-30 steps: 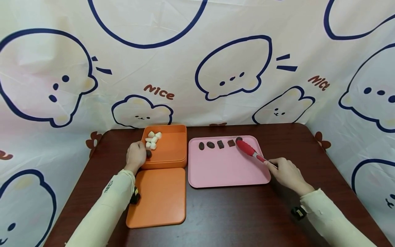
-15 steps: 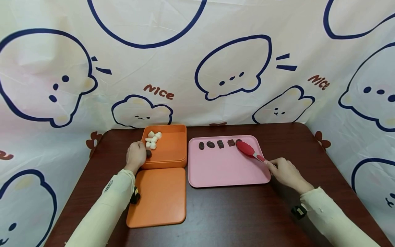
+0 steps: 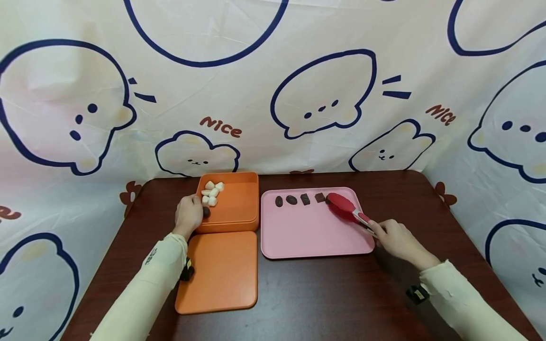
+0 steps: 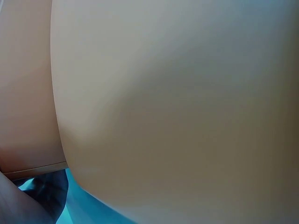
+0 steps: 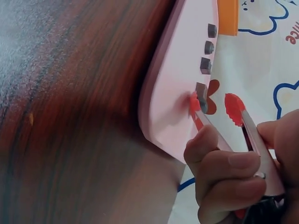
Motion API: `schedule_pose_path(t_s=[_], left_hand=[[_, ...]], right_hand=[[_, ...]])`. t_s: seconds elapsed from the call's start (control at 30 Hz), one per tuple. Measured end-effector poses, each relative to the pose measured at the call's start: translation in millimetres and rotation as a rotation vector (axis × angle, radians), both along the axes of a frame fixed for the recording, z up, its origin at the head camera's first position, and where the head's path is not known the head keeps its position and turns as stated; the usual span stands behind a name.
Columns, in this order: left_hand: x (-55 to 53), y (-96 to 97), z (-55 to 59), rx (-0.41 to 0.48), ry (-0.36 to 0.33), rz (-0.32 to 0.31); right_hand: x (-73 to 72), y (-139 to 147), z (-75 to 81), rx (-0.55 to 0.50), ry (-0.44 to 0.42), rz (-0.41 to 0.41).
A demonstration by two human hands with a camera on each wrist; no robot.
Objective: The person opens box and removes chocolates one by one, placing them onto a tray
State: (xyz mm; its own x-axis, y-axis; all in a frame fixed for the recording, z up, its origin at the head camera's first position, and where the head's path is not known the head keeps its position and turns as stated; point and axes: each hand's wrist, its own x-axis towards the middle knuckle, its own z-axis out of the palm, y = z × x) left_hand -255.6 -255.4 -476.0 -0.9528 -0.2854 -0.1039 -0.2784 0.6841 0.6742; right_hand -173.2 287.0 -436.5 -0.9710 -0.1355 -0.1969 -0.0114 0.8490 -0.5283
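Observation:
My right hand (image 3: 398, 241) grips a pair of red-tipped tongs (image 3: 341, 206) over the right side of the pink tray (image 3: 315, 237). In the right wrist view the tongs' two heads are spread, and one is right beside a dark chocolate (image 5: 202, 104) at the row's end. The tongs hide that piece in the head view. Four other chocolates (image 3: 292, 200) lie in a row along the tray's far side. My left hand (image 3: 188, 215) holds the left rim of the orange box (image 3: 234, 203), close to a round dark piece (image 3: 206, 211) inside it.
White marshmallow-like pieces (image 3: 213, 192) sit at the left inside the box. An orange lid (image 3: 222, 274) lies flat in front of it, left of the tray. Behind the dark wooden table (image 3: 320, 298) hangs a cartoon-printed cloth (image 3: 256, 94).
The tongs' red head has turned slightly and now covers the end chocolate, which showed before. My right hand has shifted a little to the right. The left hand stays at the box rim.

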Motion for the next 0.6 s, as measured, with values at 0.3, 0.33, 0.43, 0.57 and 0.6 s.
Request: schedule_pose_path(t_s=[0.3, 0.33, 0.43, 0.57, 0.6], left_hand=[[-1.6, -0.3, -0.9, 0.011, -0.002, 0.001], [-1.8, -0.3, -1.0, 0.013, -0.003, 0.002], [-2.3, -0.2, -1.0, 0.011, -0.001, 0.002], [-1.8, -0.2, -0.9, 0.000, -0.004, 0.001], [-1.5, -0.3, -0.9, 0.000, -0.007, 0.002]], right_hand=[[5.3, 8.1, 9.7, 0.035, 0.040, -0.010], [5.5, 8.9, 10.5, 0.037, 0.051, -0.011], [5.4, 10.1, 11.9, 0.040, 0.073, -0.016], [5.1, 8.4, 12.0, 0.028, 0.063, -0.015], [5.0, 7.6, 11.8, 0.026, 0.061, -0.016]])
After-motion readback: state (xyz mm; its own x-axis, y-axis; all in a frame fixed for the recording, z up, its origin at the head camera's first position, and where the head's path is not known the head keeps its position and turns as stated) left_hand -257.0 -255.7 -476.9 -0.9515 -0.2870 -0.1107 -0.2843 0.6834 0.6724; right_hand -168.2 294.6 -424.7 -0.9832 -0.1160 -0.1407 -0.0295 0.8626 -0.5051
